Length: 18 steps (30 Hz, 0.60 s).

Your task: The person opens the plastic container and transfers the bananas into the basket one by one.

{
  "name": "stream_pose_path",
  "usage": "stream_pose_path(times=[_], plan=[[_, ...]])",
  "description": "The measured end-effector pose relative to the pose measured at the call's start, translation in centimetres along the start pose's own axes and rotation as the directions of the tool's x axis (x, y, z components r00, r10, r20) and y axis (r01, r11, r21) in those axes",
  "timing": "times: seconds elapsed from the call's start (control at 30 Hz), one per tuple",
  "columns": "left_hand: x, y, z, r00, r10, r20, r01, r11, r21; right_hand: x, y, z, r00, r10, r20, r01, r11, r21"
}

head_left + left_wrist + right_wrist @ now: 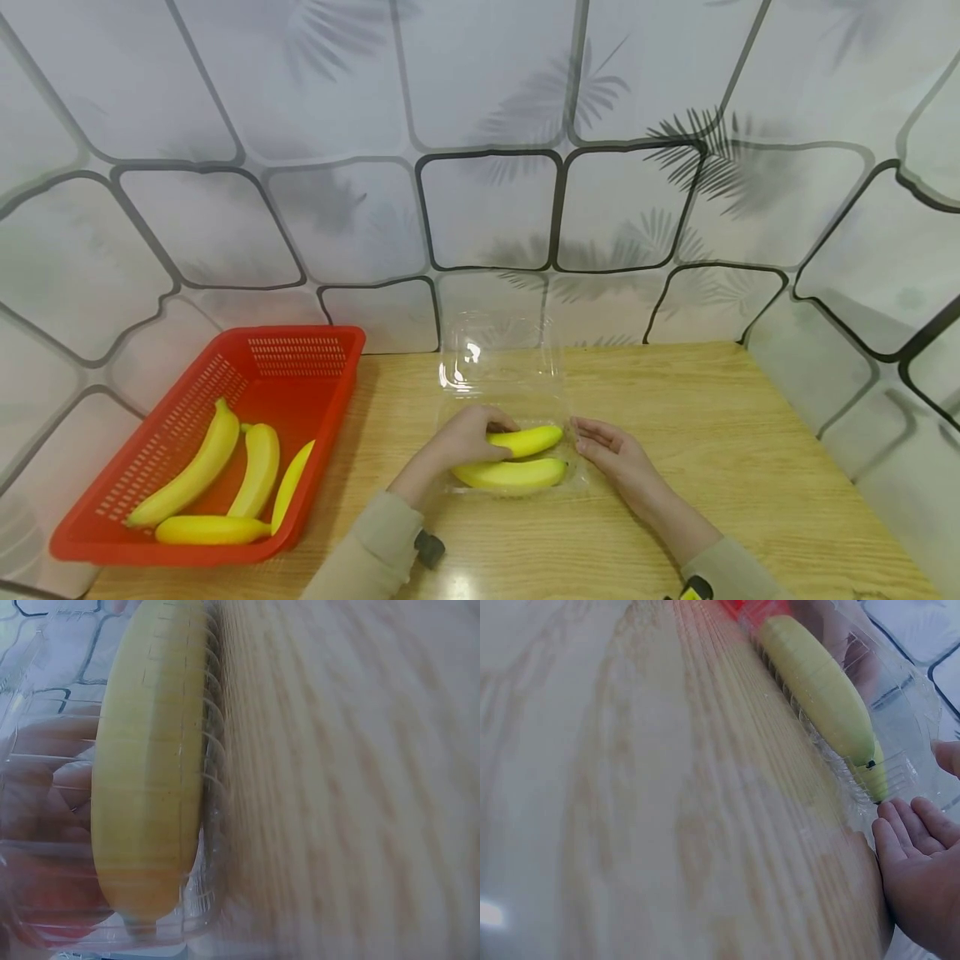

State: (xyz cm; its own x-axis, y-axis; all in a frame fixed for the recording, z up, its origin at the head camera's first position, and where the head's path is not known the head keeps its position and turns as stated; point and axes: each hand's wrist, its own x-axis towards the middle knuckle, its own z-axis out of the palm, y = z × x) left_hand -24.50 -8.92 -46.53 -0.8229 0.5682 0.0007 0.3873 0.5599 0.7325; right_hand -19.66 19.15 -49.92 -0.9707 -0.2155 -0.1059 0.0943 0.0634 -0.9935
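A clear plastic clamshell container [577,482] sits on the table with its lid [501,375] raised at the back. Two yellow bananas lie in it side by side. My left hand [467,437] reaches in from the left and grips the far banana [536,440], its fingers over the left end. The near banana [517,476] rests along the front wall; in the left wrist view it partly hides the left hand [45,802]. At the container's right side, my right hand [618,458] touches the wall with extended fingers [901,829].
To the left stands a red plastic basket [347,367] with several bananas [198,467] inside. The wooden table [675,400] meets a patterned backdrop [487,212] behind and on both sides.
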Motion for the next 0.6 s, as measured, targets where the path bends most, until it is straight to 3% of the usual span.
stream_pose_path(times=[0.6], plan=[[-0.4, 0.33, -0.24, 0.996, 0.063, -0.061, -0.065, 0.997, -0.028, 0.04, 0.09, -0.06, 1.0, -0.002, 0.006, 0.002, 1.0, 0.002]])
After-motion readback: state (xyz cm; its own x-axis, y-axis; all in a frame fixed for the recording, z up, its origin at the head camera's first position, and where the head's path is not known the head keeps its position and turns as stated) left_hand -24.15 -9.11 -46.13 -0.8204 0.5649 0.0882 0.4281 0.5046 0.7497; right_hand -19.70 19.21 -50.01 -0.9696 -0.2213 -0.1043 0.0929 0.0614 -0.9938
